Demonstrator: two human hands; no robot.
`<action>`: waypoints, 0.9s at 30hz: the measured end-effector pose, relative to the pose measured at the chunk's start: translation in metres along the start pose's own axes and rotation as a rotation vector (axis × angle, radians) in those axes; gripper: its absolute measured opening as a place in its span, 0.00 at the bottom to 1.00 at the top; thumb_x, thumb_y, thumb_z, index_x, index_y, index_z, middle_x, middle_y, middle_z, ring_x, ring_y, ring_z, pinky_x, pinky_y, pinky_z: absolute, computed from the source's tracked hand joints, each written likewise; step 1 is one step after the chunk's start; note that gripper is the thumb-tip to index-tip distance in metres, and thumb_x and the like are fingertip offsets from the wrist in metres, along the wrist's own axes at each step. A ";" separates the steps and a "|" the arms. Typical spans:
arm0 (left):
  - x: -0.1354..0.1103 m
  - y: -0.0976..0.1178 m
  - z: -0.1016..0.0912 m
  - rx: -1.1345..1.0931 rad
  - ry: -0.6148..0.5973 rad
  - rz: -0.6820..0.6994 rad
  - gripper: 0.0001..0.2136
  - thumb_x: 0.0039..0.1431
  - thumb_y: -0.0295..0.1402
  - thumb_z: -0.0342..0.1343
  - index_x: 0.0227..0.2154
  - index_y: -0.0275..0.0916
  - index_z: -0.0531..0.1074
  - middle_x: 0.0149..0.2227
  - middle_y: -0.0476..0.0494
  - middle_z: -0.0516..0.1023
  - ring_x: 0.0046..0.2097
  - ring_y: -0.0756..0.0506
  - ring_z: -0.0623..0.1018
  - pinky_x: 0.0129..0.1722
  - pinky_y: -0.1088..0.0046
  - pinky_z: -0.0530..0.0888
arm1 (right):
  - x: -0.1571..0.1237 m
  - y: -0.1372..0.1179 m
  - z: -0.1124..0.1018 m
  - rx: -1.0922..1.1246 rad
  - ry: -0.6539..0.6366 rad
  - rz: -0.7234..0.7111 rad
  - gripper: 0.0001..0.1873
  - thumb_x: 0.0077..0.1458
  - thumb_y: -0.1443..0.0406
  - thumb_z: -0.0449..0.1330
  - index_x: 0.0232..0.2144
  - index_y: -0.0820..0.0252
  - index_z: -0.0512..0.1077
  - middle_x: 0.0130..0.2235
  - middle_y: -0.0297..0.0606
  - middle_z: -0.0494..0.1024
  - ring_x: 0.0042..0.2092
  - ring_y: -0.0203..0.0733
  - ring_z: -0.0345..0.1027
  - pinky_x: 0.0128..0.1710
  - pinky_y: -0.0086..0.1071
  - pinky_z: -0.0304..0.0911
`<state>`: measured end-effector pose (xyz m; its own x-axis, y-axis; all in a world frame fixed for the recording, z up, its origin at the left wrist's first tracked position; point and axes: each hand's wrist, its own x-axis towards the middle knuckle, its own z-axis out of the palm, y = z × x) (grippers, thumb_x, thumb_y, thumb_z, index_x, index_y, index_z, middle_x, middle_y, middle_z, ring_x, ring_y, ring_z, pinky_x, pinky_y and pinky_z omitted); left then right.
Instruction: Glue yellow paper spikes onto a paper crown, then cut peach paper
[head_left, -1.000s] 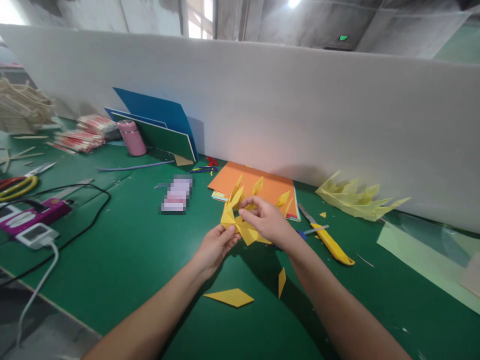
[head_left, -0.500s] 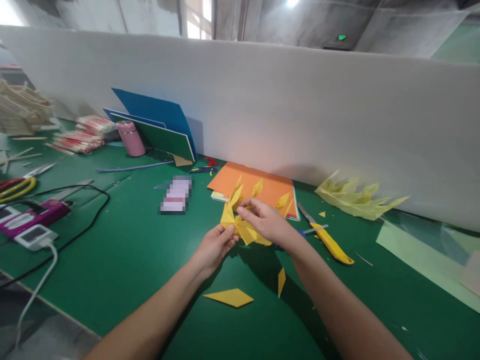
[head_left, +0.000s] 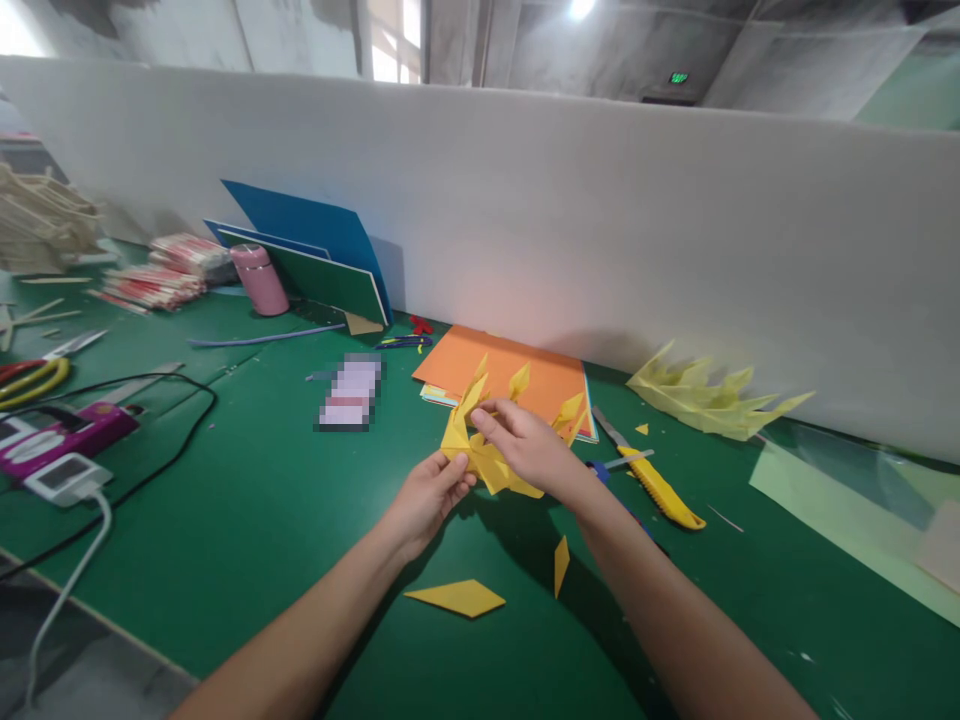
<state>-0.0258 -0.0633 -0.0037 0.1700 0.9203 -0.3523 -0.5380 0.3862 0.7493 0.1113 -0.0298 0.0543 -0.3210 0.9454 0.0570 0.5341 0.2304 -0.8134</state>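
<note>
A yellow folded-paper crown (head_left: 491, 466) with several upright points is held above the green table (head_left: 322, 520). My left hand (head_left: 433, 492) pinches its lower left edge between thumb and fingers. Over the top reaches my right hand (head_left: 517, 436), thumb and fingers closed at the inner side of a left-hand point; the exact spot of its grip is partly hidden. Below lie a large yellow paper kite shape (head_left: 466, 598) and a smaller yellow paper diamond (head_left: 561, 567).
A yellow utility knife (head_left: 666, 492) lies to the right, blade out. Behind are orange paper sheets (head_left: 480, 355) and a pale yellow folded-paper crown (head_left: 705, 400). On the left are a phone (head_left: 351, 390), pink bottle (head_left: 260, 280), scissors (head_left: 52, 370) and a purple power strip (head_left: 67, 440).
Both hands stay on the yellow paper crown. My right hand has shifted slightly, and the crown's right-hand points sit a little further right. The view has moved marginally.
</note>
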 end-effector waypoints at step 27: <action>0.007 0.003 -0.003 -0.088 0.117 0.158 0.11 0.49 0.23 0.62 0.35 0.37 0.67 0.26 0.50 0.76 0.26 0.55 0.72 0.33 0.80 0.71 | -0.069 -0.008 -0.029 -0.434 0.141 -0.180 0.17 0.59 0.58 0.47 0.24 0.56 0.69 0.25 0.36 0.75 0.27 0.39 0.66 0.26 0.31 0.54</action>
<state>-0.0289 -0.0557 -0.0055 -0.0169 0.9536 -0.3007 -0.6213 0.2256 0.7504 0.1520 -0.0898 0.0734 -0.3454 0.8968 0.2765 0.7662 0.4396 -0.4687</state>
